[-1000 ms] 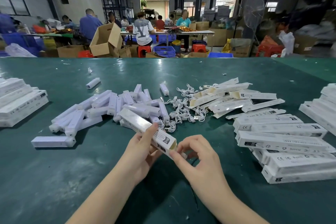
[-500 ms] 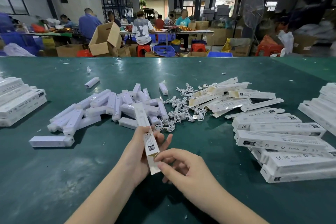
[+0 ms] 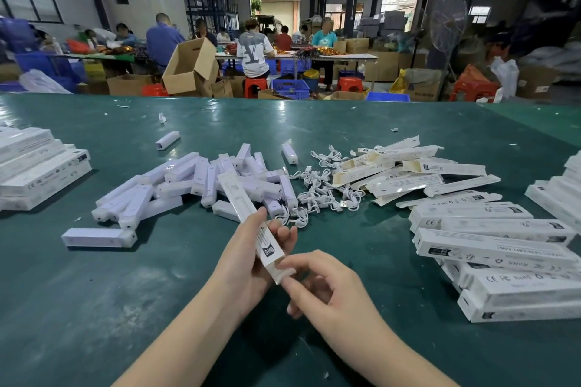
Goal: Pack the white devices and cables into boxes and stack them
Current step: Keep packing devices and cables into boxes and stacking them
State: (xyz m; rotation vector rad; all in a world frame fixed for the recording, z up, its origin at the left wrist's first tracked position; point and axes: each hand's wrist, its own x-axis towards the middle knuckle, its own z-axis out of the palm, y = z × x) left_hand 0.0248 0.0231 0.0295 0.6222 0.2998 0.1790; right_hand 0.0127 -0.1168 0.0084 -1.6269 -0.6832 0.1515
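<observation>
Above the green table [image 3: 94, 308], the left hand [image 3: 242, 264] grips a long white box [image 3: 248, 214], fingers [image 3: 284, 234] curled round its lower part, so it points away toward the heap of white devices [image 3: 201, 179]. The right hand [image 3: 327, 289] pinches the box's open near-end flap [image 3: 283, 273] between thumb and forefinger. A tangle of white cables [image 3: 320, 192] lies just right of the devices, with flat unfilled boxes [image 3: 405, 166] beyond. Packed boxes [image 3: 503, 248] are stacked at the right, and another stack [image 3: 34, 170] lies at the left.

Beyond the green table [image 3: 314, 122], seated workers [image 3: 254, 52], a tilted cardboard carton [image 3: 188, 67], blue crates [image 3: 290, 88] and red stools [image 3: 350, 84]
</observation>
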